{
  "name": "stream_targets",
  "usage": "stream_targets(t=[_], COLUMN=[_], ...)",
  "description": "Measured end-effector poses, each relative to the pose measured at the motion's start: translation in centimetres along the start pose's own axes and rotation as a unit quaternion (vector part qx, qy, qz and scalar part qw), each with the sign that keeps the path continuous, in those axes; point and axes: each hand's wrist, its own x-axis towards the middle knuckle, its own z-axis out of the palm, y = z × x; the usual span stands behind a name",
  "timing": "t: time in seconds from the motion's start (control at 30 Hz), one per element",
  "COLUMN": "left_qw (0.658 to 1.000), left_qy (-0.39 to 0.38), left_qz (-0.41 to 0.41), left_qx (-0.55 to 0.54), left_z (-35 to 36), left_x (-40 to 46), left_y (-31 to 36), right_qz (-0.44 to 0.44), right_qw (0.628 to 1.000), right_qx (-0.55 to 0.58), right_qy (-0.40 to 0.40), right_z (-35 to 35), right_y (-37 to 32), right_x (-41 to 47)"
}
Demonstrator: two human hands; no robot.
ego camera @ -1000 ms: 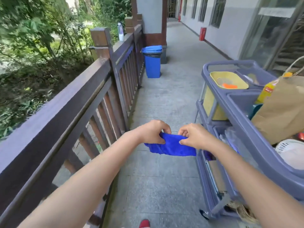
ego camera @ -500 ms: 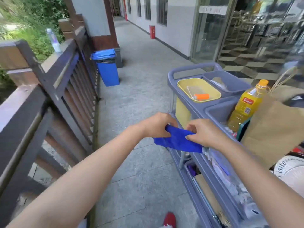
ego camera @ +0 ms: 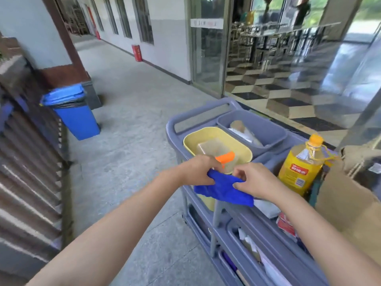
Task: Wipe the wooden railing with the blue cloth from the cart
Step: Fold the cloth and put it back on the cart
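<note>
**Both your hands pinch the blue cloth over the near edge of the cart**

You are looking down at your two bare arms reaching forward. Your left hand (ego camera: 198, 170) grips the left end of the blue cloth (ego camera: 223, 189), fingers curled closed around the fabric. Your right hand (ego camera: 255, 181) pinches the cloth's right end between thumb and fingertips. The cloth hangs bunched between the two hands, in the air just in front of the cart's left edge.

The grey-blue cart (ego camera: 268, 240) is your landmark. On its top sits a yellow tub (ego camera: 243, 150) directly behind your hands, with an orange item (ego camera: 225, 157) inside. Behind the tub is a grey bin (ego camera: 268, 129). To the tub's right stands a yellow bottle (ego camera: 301, 168) with an orange cap, and right of that a brown paper bag (ego camera: 346, 199).

The wooden railing (ego camera: 26, 162), blurred, runs well to the left of the cart, across the paved walkway. A blue trash can (ego camera: 76, 114) stands beside the railing, farther along than the cart.
</note>
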Motion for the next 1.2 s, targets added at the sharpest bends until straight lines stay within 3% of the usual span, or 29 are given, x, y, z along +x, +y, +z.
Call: stream_targets(t=[0.3, 0.53, 0.77, 1.03, 1.2], left_qw=[0.983, 0.936, 0.885, 0.837, 0.834], left_qy=[-0.076, -0.147, -0.178, -0.221, -0.25], left_qz=[0.17, 0.319, 0.429, 0.5, 0.491], left_qx=[0.005, 0.001, -0.009, 0.004, 0.033], left_z=[-0.9, -1.9, -0.5, 2.1, 3.8], left_x=[14.0, 20.4, 21.7, 22.1, 22.2], left_y=[-5.5, -5.9, -5.0, -4.9, -6.3], right_qz=[0.158, 0.312, 0.404, 0.483, 0.524], right_qw=[0.984, 0.939, 0.888, 0.839, 0.821], right_qx=[-0.007, 0.004, 0.013, 0.034, 0.037], right_qy=[0.085, 0.146, 0.219, 0.249, 0.225], right_z=[-1.1, -1.4, 0.3, 3.3, 6.6], right_y=[4.4, 3.6, 1.2, -0.4, -0.3], right_x=[6.5, 7.0, 4.7, 3.4, 4.8])
